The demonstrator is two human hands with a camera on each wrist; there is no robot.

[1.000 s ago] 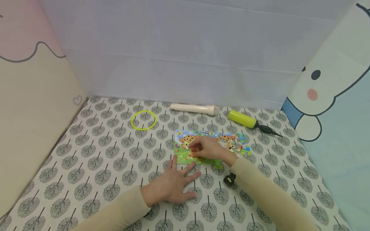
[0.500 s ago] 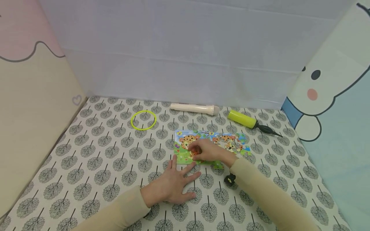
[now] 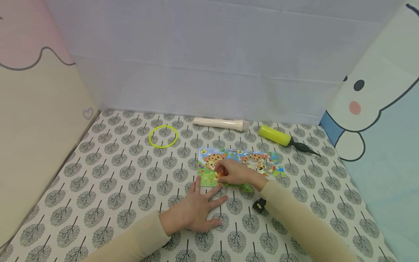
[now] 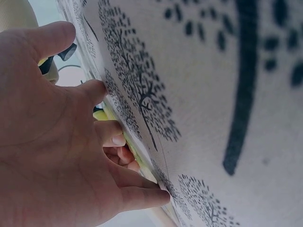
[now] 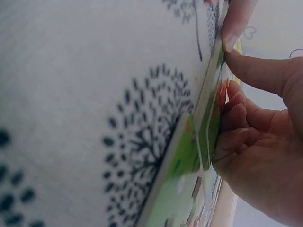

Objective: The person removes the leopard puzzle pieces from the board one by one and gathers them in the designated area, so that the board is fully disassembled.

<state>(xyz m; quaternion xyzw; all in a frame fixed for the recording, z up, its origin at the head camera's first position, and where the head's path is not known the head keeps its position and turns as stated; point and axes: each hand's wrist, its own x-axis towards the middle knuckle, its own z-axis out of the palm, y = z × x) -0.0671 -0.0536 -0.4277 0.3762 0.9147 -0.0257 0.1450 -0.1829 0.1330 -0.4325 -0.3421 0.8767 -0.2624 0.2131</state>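
A jigsaw puzzle [image 3: 206, 178] printed with spotted leopard cubs lies flat on the table, partly covered by my right hand [image 3: 234, 171]. The right thumb and curled fingers come down on the picture, around an orange puzzle piece [image 3: 222, 172]; the far side of this grip is hidden. In the right wrist view the thumb [image 5: 258, 71] meets the green edge. My left hand [image 3: 199, 211] lies spread on the cloth just below the puzzle, its fingertips at the near edge. In the left wrist view the left palm [image 4: 52, 142] shows with nothing in it.
A white microphone-like tube [image 3: 219, 123], a yellow hand pump [image 3: 275, 135] with black nozzle and a yellow ring [image 3: 163, 137] lie behind. A small black object [image 3: 259, 205] with a yellow mark sits beside the right sleeve. Patterned cloth [image 3: 131, 185] covers the table.
The right hand has shifted slightly down, its thumb and finger staying over the same part of the picture. The left hand stays in place.
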